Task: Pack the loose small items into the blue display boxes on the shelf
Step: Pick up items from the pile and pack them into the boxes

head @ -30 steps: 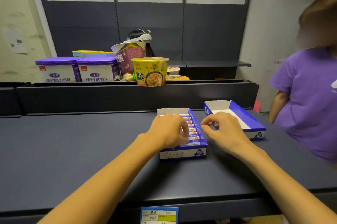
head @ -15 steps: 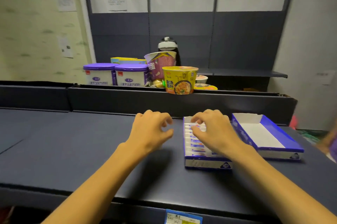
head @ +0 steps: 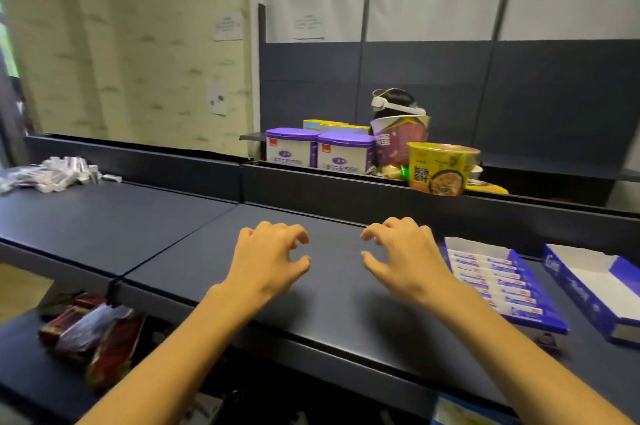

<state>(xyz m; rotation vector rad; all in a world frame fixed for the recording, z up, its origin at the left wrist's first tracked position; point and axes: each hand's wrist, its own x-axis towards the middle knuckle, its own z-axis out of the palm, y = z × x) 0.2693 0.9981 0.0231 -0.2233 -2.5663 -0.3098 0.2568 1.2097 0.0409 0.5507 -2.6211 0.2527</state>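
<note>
Both hands hover empty over the dark shelf [head: 104, 220], the left hand [head: 268, 260] and right hand [head: 403, 260] side by side but apart, fingers loosely curled and holding nothing. The loose items [head: 52, 173], a heap of small pale wrapped sticks, lie at the far left of the shelf against its back wall, well apart from the hands. To the right sit two blue boxes: the full box [head: 498, 281], lined with a neat row of sticks, and just beside it the empty box [head: 595, 289]. The sticks look light and their wrappers slick, so a few pinched together across their middles should carry best. The cardboard boxes look thin and easily dented, better steadied by a side wall.
</note>
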